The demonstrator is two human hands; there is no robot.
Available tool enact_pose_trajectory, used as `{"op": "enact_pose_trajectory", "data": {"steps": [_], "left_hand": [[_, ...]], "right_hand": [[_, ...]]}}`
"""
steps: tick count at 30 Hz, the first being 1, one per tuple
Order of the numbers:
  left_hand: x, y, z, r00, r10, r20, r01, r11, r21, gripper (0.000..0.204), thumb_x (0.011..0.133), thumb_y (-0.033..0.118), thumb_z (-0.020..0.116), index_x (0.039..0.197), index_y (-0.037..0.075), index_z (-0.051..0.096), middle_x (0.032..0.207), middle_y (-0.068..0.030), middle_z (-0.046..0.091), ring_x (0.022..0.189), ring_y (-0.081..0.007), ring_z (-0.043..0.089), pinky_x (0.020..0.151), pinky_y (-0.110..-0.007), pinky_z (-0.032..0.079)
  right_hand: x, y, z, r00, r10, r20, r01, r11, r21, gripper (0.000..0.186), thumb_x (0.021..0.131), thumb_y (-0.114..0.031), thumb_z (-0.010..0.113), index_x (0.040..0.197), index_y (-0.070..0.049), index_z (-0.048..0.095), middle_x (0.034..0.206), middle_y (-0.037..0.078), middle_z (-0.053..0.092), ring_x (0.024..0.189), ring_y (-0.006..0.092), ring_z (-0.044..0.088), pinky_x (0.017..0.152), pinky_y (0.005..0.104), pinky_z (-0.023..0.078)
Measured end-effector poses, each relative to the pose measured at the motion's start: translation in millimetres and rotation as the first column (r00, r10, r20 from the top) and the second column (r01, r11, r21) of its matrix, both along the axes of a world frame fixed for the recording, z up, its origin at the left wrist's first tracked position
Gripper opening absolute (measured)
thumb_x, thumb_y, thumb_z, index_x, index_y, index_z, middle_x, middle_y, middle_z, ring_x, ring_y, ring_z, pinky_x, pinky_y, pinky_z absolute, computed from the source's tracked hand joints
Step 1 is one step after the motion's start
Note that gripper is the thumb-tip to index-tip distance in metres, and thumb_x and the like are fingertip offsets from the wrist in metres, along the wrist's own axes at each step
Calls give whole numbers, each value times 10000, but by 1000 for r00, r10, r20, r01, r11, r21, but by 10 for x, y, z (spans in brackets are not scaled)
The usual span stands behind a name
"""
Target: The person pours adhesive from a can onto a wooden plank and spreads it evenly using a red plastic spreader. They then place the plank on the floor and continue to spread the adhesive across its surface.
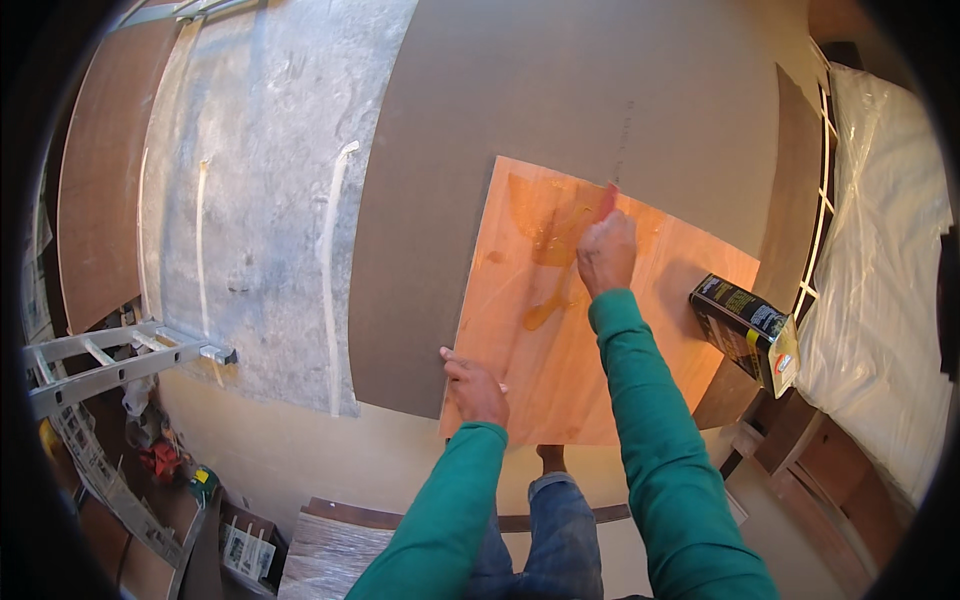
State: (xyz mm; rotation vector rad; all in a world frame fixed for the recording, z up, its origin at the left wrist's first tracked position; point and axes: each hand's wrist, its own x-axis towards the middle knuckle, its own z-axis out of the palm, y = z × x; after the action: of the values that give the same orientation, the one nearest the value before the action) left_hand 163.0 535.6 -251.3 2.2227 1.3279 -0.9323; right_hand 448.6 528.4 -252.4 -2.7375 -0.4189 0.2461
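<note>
A square plywood panel (pixel 560 380) with orange-brown grain lies in front of me on a larger grey-brown sheet (pixel 560 80). Wet amber glue (pixel 553 240) is smeared over its far left part, with a smaller streak nearer the middle. In my right hand (pixel 607 252) is a red spreader (pixel 608 200), its end over the panel's far edge beside the glue. My left hand (pixel 475 390) grips the panel's near left edge, fingers curled at the rim. A black rectangular tin (pixel 735 310) with a yellow stripe stands on the panel's right side.
To the left is a mottled grey sheet (pixel 270 200) with pale strips, then a brown board (pixel 110 180). An aluminium ladder (pixel 120 370) reaches in at the left. Plastic-wrapped stock (pixel 880 250) lies along the right. A plastic-wrapped stack (pixel 330 555) is near my legs.
</note>
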Motion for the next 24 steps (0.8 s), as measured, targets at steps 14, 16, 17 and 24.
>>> {"op": "enact_pose_trajectory", "data": {"steps": [14,16,17,24], "left_hand": [[116,83,160,998,29,-51,-30,999,-13,1250,675,254,945,1522,-217,156,1168,-204,515,1017,-270,660,842,-276,578],[114,59,152,998,41,-46,-41,999,3,1251,679,260,944,1525,-213,154,1155,-192,519,1010,-268,663,839,-272,580],[116,57,143,997,-11,-81,12,1000,13,1256,689,334,929,1520,-219,168,1154,-177,518,988,-238,648,817,-246,569],[-14,-65,-82,996,-52,-69,58,994,88,1271,727,467,895,1514,-232,182,1152,-144,516,937,-173,622,779,-190,548]], "right_hand": [[-1,462,392,808,585,71,-590,800,108,378,840,14,604,1205,-73,648,1097,123,610,1039,335,593,869,418,534],[57,313,351,791,586,174,-604,795,65,464,805,40,631,1248,-94,661,1133,111,618,1047,316,590,890,402,529],[58,292,301,783,583,217,-606,793,57,494,793,51,636,1265,-95,657,1149,107,617,1055,317,586,905,403,525],[-35,445,3,822,474,317,-505,863,19,543,785,70,637,1304,-90,641,1224,111,599,1098,330,566,965,408,506]]}}
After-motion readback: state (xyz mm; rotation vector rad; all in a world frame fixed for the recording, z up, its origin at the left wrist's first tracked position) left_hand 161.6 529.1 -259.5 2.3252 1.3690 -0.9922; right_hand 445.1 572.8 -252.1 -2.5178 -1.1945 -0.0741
